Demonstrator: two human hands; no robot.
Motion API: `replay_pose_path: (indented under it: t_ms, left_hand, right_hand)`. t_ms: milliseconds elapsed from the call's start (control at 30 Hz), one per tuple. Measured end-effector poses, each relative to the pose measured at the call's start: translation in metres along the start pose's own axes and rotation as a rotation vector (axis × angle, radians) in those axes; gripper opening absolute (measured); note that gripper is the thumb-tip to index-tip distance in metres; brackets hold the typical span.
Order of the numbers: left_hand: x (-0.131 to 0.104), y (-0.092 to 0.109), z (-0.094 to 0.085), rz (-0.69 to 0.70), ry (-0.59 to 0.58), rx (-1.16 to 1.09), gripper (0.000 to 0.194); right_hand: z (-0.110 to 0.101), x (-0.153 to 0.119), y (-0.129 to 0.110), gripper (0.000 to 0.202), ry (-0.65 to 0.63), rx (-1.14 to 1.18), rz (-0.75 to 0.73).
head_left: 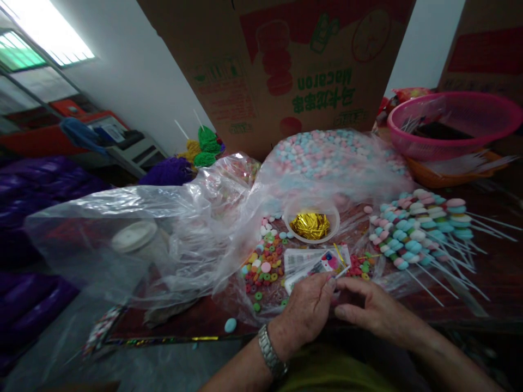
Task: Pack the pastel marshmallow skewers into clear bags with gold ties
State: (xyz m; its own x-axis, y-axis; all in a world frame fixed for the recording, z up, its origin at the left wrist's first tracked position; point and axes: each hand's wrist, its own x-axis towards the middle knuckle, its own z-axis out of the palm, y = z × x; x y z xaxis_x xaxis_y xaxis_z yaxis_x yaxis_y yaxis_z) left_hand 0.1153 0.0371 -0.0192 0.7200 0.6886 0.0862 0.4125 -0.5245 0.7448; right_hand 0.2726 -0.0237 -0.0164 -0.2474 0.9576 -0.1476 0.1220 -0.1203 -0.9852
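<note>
The counter [196, 328] carries a clear bag of pastel candy [335, 158] and, to its front right, piled candy skewers [417, 231]. Near the front edge the left hand [304, 307] and right hand [373, 307] meet: the left's fingertips seem pinched on a thin white stick [342, 271]; whether the right grips anything, I cannot tell. Light, steady pressure should suit so slim a piece. Fingers hide its lower end; a gold strip [338, 253] beyond is blurred.
</note>
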Motion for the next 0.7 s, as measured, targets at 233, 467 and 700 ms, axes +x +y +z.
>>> replay_pose_path:
  t_ms: [233, 467, 700]
  left_hand:
    - [-0.011, -0.014, 0.006, 0.075, 0.03, 0.16, 0.044]
    - [-0.023, -0.029, 0.008, -0.089, 0.005, 0.099, 0.046]
    - [-0.012, -0.023, -0.023, -0.393, -0.187, -0.666, 0.042]
  right_hand:
    - [0.004, 0.011, 0.018, 0.029, -0.24, 0.125, 0.24]
    - [0.031, 0.025, 0.046, 0.026, -0.18, 0.145, 0.15]
    - [0.016, 0.021, 0.019, 0.03, 0.093, 0.07, -0.095]
